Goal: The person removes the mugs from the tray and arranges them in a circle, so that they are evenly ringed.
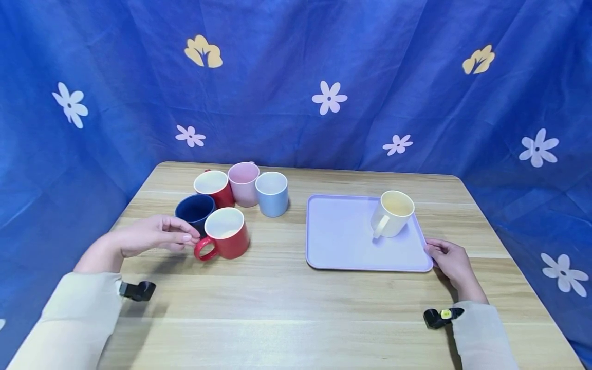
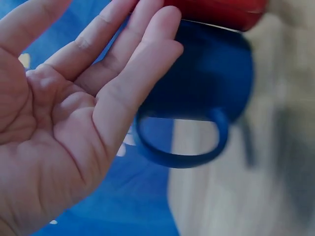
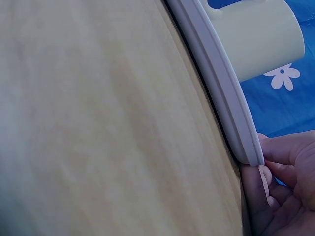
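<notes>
Beside the handle of the front red mug [image 1: 237,242], my left hand [image 1: 154,235] reaches out with its fingers nearly straight. The dark blue mug [image 1: 196,218] stands just behind those fingers; its handle [image 2: 184,160] shows in the left wrist view. Neither mug appears held, though whether a fingertip touches one I cannot tell. My right hand [image 1: 452,264] pinches the right edge of a lilac tray [image 1: 339,234] near its front corner. A cream mug [image 1: 393,221] stands upright on the tray, handle turned towards the front left.
Behind the front mugs stand another red mug [image 1: 222,194], a pink mug [image 1: 244,190] and a light blue mug [image 1: 273,199], close together. The wooden table [image 1: 277,308] runs back to a blue flowered curtain [image 1: 273,92].
</notes>
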A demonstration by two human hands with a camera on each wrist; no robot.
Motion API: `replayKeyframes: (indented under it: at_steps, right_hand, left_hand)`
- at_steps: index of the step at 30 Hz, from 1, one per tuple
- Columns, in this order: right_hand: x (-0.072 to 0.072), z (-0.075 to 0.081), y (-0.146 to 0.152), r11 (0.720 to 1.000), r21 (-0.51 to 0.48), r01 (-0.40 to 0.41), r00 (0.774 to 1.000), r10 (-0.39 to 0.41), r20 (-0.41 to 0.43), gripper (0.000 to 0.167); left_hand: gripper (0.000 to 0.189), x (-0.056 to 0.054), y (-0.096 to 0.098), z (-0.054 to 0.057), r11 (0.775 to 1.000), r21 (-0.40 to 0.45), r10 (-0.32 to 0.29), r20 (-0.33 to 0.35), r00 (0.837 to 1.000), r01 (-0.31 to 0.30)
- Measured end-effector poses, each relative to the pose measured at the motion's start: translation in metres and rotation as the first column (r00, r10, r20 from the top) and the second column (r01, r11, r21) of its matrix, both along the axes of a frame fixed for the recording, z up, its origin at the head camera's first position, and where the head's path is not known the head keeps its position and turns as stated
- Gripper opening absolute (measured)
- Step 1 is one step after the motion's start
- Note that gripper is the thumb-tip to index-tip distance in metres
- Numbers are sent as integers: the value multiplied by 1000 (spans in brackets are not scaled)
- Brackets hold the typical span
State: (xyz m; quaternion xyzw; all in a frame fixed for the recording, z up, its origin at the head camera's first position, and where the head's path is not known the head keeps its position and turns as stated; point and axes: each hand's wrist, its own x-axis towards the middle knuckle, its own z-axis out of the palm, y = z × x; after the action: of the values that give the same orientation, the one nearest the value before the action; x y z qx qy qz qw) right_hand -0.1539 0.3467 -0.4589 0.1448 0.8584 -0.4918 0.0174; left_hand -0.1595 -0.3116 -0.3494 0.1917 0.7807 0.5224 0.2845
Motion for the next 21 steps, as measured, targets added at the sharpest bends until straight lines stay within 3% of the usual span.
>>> replayKeyframes:
  at_steps: [4,11,21]
  right_hand:
    - [0,0,0,1000,3,0,1000,0,1,42]
    - [0,0,-1,1000,8,-3,1000,3,2,42]
    - [0,1,0,1000,3,-2,1000,2,-7,41]
  left_hand:
    - [33,-4,3,19,999,-34,8,2,1000,-8]
    - [35,-11,14,43,992,-122,31,-84,996,-41]
    - [35,-22,53,57,993,-104,40,-200,979,-62]
